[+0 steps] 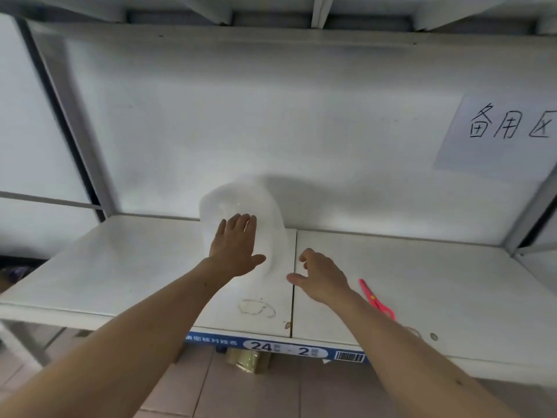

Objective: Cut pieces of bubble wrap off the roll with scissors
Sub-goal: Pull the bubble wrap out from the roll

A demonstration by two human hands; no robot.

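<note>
A blurred, translucent white roll of bubble wrap (245,203) stands on the white shelf (422,282) against the back wall, near the middle. My left hand (236,248) lies flat against the roll's front with the fingers spread, holding nothing. My right hand (322,276) hovers just right of the roll's lower edge, fingers loosely curled and apart, empty. Pink scissors (376,298) lie on the shelf right of my right wrist, partly hidden by the forearm.
A paper sign (500,131) with handwritten characters hangs on the back wall at the right. The shelf's front edge carries a blue label strip (280,346). A seam (294,282) splits the shelf boards. A tape roll (248,360) sits on the tiled floor below.
</note>
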